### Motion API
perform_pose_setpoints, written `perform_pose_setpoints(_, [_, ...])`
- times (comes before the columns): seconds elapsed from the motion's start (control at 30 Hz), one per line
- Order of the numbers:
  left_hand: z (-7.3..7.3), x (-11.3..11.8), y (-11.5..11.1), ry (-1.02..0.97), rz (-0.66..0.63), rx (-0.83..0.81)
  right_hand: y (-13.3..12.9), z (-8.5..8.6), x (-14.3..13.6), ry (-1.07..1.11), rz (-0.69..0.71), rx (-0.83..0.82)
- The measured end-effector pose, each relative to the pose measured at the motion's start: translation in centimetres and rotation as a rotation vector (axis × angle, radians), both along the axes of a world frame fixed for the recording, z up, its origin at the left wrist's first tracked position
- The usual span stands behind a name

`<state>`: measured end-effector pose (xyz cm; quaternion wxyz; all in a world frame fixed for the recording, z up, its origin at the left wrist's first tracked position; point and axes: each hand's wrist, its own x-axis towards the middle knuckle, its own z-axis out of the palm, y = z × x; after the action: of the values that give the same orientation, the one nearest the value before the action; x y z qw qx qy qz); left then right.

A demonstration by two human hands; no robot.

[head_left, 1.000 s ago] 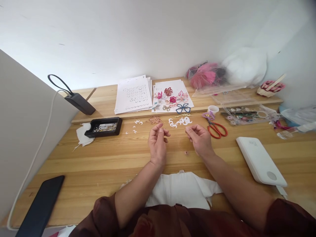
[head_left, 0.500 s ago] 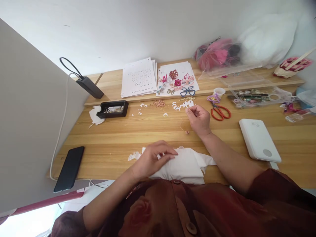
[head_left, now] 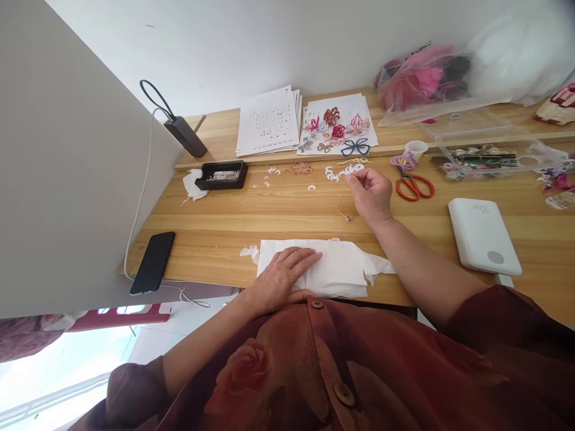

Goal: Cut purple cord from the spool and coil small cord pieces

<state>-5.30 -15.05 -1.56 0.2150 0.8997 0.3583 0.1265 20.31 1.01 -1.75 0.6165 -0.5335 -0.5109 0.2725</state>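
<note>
My left hand (head_left: 287, 275) lies flat with its fingers stretched on a folded white cloth (head_left: 344, 263) at the table's front edge. Over the white crescent pieces (head_left: 332, 173), my right hand (head_left: 372, 194) has thumb and fingers pinched together; whatever lies between the fingertips is too small to make out. A small pink bead piece (head_left: 348, 218) on a thin thread rests left of the right wrist. Pinkish looped pieces (head_left: 302, 168) sit further left, and a single white crescent (head_left: 311, 188) lies below them.
Red-handled scissors (head_left: 415, 187) and a white power bank (head_left: 485, 235) are on the right. A black tray (head_left: 222, 175) of beads and a phone (head_left: 153, 262) are at left. Paper with flower ornaments (head_left: 338, 126) lies on the raised ledge behind.
My left hand has lowered and flattened onto the white cloth. My right hand stays pinched by the white crescents. The whole view has shifted, with the table further up and right.
</note>
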Motion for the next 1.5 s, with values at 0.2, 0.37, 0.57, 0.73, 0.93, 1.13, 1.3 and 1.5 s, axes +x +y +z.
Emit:
perform_pose_setpoints(0.2, [-0.2,-0.5,-0.4,-0.01,-0.01,0.025,0.0,-0.2,-0.1,-0.005,0.008,0.038])
perform_pose_setpoints(0.37, [0.2,-1.2,-0.9,-0.077,-0.028,0.071,0.4,-0.6,0.0,-0.021,0.003,0.075])
perform_pose_setpoints(0.57, [-1.1,-0.6,-0.6,0.164,-0.175,0.129,0.5,-0.8,0.1,-0.079,0.011,0.068])
perform_pose_setpoints(0.73, [-0.2,0.5,1.0,0.201,-0.155,0.06,0.7,-1.0,0.2,-0.085,-0.018,0.075])
perform_pose_setpoints(0.93, [0.7,0.1,3.5,-0.077,-0.154,-0.118,0.9,-1.2,0.3,-0.09,0.003,0.085])
perform_pose_setpoints(1.13, [-0.2,0.0,2.9,-0.082,-0.11,-0.048,0.9,-1.3,0.4,-0.109,0.013,0.062])
perform_pose_setpoints(1.3, [0.9,-0.2,0.0,0.05,-0.142,0.048,0.9,-1.2,0.3,-0.091,0.012,0.037])
perform_pose_setpoints(1.5, [0.5,0.1,-0.8,0.056,-0.22,0.203,0.6,-0.9,0.1,-0.031,0.039,0.023])
